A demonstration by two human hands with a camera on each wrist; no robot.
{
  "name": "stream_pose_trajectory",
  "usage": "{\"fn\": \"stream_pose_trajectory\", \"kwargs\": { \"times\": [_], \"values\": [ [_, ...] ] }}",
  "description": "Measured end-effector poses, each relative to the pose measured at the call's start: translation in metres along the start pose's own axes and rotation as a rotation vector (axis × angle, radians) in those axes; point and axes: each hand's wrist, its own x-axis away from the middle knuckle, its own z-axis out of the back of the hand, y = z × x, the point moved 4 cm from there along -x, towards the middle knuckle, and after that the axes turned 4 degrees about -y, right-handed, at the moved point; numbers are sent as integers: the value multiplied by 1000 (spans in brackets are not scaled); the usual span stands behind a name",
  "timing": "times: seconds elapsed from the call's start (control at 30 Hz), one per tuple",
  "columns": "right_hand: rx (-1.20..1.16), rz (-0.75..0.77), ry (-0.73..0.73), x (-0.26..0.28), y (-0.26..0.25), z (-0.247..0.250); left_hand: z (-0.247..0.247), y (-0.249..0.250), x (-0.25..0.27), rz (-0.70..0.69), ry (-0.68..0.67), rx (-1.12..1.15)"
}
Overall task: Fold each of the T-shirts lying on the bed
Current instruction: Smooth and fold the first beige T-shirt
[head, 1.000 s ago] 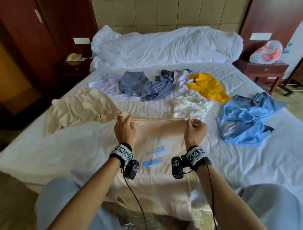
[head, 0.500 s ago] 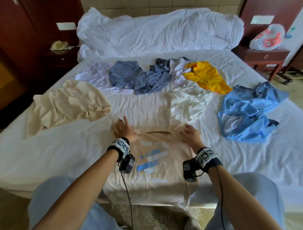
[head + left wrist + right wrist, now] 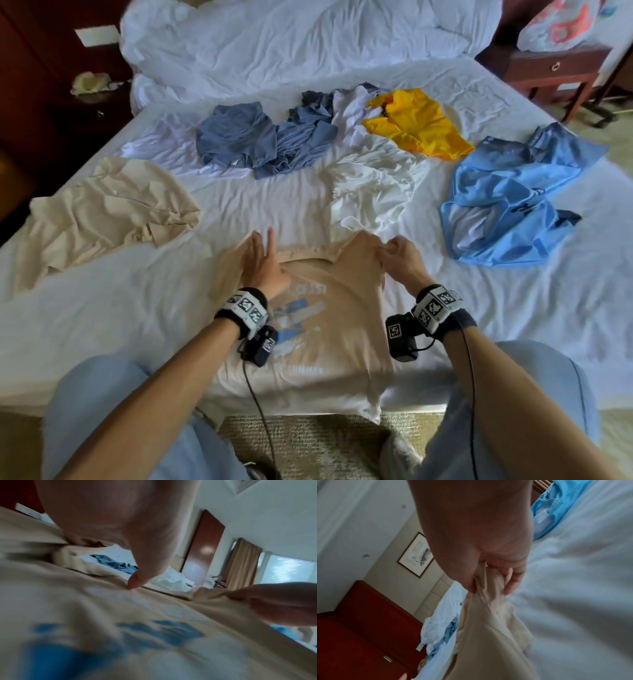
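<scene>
The tan T-shirt [image 3: 346,308] lies flat at the near edge of the bed [image 3: 102,325], its blue print partly readable as "SUMMER". The left hand [image 3: 265,267] presses flat, fingers straight, beside the collar. The right hand [image 3: 400,258] pinches the right shoulder fabric.

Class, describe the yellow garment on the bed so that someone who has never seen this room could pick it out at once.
Start at the rumpled white duvet heaped at the head of the bed, then come down its right side. There, left of the bright blue shirt, lies the yellow garment, the only yellow thing there.
</scene>
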Motion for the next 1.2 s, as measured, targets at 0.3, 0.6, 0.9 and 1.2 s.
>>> {"fn": "stream_pose_trajectory", "kwargs": {
  "times": [0.3, 0.6, 0.9, 1.2],
  "values": [
    [283, 11, 212, 3, 15, 55, 23, -85, -31, 307, -31, 65],
    [653, 386, 94, 25, -24, 21, 9, 66, 26, -152, 39, 24],
    [846, 457, -422, 22, -18, -52, -44, 87, 34, -231, -283, -218],
    [778, 465, -305, -3, -45, -46, -56, 107, 11, -143, -460, -284]
  ]
}}
